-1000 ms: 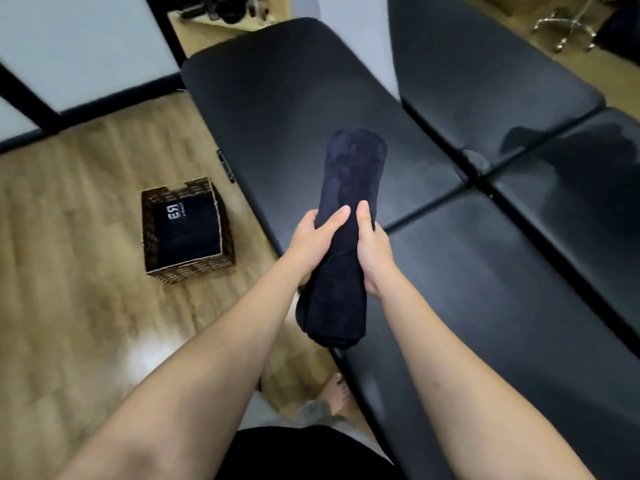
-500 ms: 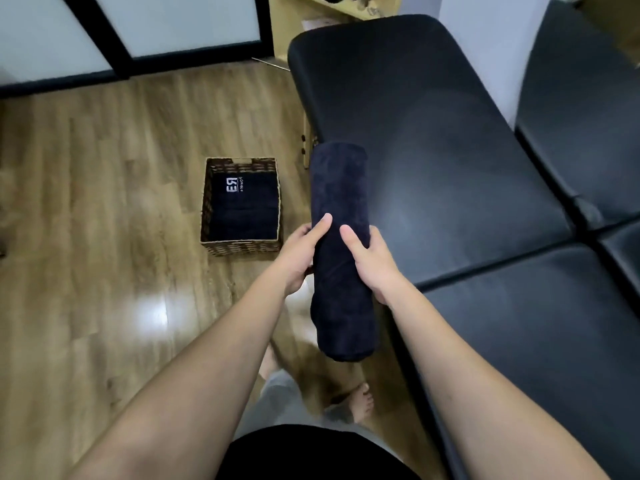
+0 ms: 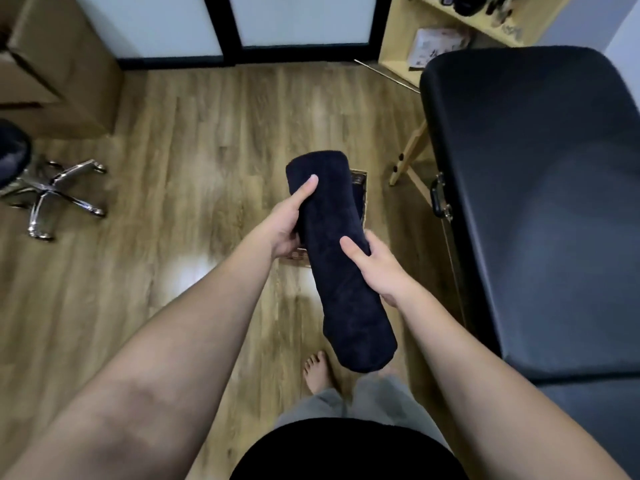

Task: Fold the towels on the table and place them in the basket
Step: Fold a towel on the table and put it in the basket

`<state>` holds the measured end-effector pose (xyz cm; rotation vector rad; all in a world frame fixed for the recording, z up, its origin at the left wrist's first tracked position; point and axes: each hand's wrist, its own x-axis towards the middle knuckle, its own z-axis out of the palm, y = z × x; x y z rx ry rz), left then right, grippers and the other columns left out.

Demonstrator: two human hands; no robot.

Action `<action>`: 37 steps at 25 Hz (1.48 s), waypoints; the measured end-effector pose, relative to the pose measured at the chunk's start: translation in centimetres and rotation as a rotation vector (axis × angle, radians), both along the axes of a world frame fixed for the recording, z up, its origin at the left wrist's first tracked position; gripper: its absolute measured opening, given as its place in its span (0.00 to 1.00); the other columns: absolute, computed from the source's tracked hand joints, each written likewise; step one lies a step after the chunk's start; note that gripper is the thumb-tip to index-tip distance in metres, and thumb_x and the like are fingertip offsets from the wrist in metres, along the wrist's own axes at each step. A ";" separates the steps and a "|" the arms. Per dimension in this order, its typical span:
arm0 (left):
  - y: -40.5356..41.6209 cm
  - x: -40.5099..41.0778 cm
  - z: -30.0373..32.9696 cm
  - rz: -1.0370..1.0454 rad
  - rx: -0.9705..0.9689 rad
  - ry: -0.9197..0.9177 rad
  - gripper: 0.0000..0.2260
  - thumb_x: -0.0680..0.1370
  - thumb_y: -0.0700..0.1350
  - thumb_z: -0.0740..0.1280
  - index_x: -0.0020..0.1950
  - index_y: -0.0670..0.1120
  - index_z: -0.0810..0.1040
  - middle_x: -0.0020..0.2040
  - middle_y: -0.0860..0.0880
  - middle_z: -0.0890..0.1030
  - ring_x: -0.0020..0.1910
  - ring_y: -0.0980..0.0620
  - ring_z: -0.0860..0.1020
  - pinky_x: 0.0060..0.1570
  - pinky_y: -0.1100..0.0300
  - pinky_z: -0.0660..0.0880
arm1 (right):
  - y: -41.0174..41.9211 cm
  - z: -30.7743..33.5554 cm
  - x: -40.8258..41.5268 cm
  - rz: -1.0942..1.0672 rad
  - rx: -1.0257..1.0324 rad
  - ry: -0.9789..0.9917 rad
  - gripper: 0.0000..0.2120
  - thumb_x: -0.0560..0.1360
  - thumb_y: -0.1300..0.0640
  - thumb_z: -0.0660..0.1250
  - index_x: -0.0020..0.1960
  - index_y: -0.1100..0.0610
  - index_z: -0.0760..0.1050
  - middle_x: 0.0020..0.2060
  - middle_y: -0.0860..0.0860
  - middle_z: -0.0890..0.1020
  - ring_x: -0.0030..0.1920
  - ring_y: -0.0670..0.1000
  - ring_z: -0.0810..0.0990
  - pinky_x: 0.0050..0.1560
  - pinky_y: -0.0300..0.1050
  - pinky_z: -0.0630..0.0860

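The rolled dark towel (image 3: 337,258) is held in the air over the wooden floor (image 3: 180,174), lying lengthwise from near right to far left, with both ends free. The left hand (image 3: 289,218) grips its far half from the left side, thumb laid along the top and the fingers curled under it; the right hand (image 3: 379,268) holds its near half from the right, thumb on top, the fingers wrapped round the underside. The wicker basket (image 3: 360,190) stands on the floor right below the towel and is almost wholly hidden by it: only a strip of its right rim and a bit of its near wall under the left hand show. To the right the black padded table (image 3: 540,188) runs along the scene, its left edge well apart from the towel, with a wooden leg (image 3: 410,150) and a metal latch (image 3: 440,199) on that side. Open floor lies to the left as far as the chrome chair base (image 3: 55,199) and a cardboard box (image 3: 59,64) at the far left. A bare foot (image 3: 317,372) stands on the floor near the towel's near end. Compared with half a second ago, the towel has left the table's edge and now covers the basket, which then stood in plain view to its left, and the left hand has slid farther up the roll.
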<state>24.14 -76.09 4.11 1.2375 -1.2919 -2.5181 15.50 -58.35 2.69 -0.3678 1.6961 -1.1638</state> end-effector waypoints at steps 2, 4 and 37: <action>-1.6 0.3 -0.8 0.050 0.061 0.049 0.32 0.73 0.66 0.70 0.70 0.46 0.78 0.64 0.45 0.82 0.64 0.46 0.81 0.66 0.49 0.74 | -2.2 -0.5 -0.7 0.043 -0.010 -0.047 0.15 0.79 0.43 0.68 0.63 0.46 0.76 0.57 0.45 0.85 0.56 0.45 0.85 0.58 0.46 0.81; -3.0 0.0 -1.7 0.143 0.085 0.065 0.31 0.74 0.64 0.71 0.69 0.45 0.78 0.63 0.43 0.83 0.63 0.45 0.81 0.67 0.47 0.74 | -4.5 -1.2 -1.7 0.091 0.006 -0.049 0.16 0.78 0.42 0.70 0.63 0.45 0.76 0.57 0.45 0.85 0.56 0.46 0.85 0.61 0.50 0.80; -26.6 -9.9 -26.4 -0.934 -1.145 -0.529 0.36 0.78 0.61 0.67 0.81 0.55 0.53 0.83 0.53 0.51 0.81 0.48 0.52 0.76 0.43 0.60 | -26.0 -23.8 -20.1 0.872 0.536 0.470 0.37 0.66 0.35 0.77 0.67 0.45 0.65 0.63 0.50 0.76 0.59 0.55 0.78 0.57 0.55 0.77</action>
